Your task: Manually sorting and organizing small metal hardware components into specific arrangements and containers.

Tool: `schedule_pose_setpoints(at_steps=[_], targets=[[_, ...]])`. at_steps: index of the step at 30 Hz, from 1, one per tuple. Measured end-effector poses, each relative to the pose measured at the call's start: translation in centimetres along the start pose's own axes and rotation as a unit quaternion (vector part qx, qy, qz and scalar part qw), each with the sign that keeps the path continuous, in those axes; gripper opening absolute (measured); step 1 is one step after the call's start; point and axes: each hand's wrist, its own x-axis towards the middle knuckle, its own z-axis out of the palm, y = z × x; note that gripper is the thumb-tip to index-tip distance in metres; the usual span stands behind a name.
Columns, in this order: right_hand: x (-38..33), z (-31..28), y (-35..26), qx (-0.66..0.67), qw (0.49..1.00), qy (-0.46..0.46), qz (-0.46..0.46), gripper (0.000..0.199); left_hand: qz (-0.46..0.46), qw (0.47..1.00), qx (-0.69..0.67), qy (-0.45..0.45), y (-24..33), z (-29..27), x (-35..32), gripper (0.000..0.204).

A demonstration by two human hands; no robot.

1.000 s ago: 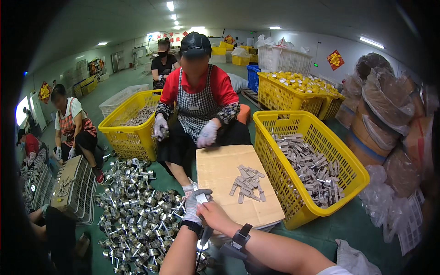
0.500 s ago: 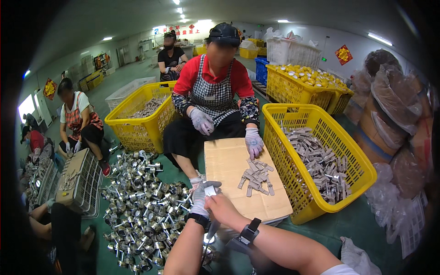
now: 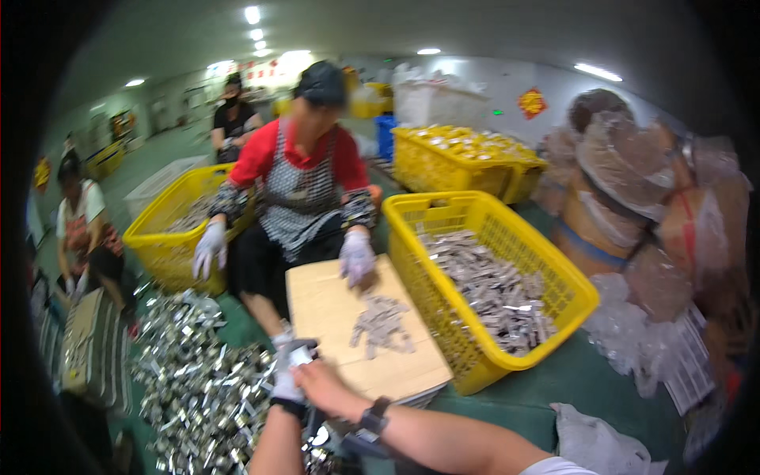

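Note:
My left hand, in a grey and white glove, is closed around a small white piece just off the near left corner of a cardboard-topped surface. Bare, my right hand presses against the same piece with its fingers curled; what else it may grip is hidden. Left of my hands, a large heap of shiny metal clamp-like parts with projecting stems covers the floor. Several flat grey metal pieces lie on the cardboard.
A co-worker in a checked apron sits opposite, one gloved hand above the cardboard. To the right stands a yellow basket of grey metal pieces; another yellow basket is at left. Plastic-wrapped bundles line the right side.
My view has swung right, so the scene sits further left. The co-worker's one hand has gone from the lap out toward the left basket. My hands stay together at the white piece.

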Motion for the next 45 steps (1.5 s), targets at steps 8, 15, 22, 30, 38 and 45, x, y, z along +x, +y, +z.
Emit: schedule_pose_setpoints(at_steps=[8, 15, 22, 30, 38, 45], targets=[[-0.1, -2.1, -1.6, 0.022, 0.998, 0.002, 0.067, 0.040, -0.045, 0.997, 0.063, -0.015, 2.4, 5.9, -1.8, 0.031], [-0.4, -2.7, -0.8, 0.021, 0.995, -0.013, 0.093, 0.040, -0.057, 0.994, 0.091, -0.015, 1.3, 6.2, -1.6, 0.030], [-0.2, -3.1, -0.6, 0.008, 0.996, 0.001, 0.088, 0.040, -0.110, 0.993, 0.032, -0.010, 0.9, 6.5, -0.2, 0.026], [-0.7, -4.1, 0.6, -0.038, 0.996, -0.024, 0.079, 0.037, -0.035, 0.999, 0.027, -0.010, 1.6, 10.0, -1.4, 0.021], [-8.0, -3.2, -2.5, 0.042, 0.995, -0.086, 0.039, 0.034, -0.143, 0.986, 0.081, -0.015, 1.7, 9.6, -7.6, 0.018], [-12.6, -3.7, -1.6, 0.033, 0.955, -0.284, 0.085, 0.036, -0.201, 0.978, -0.046, 0.029, -2.1, 6.1, -13.7, 0.025]])
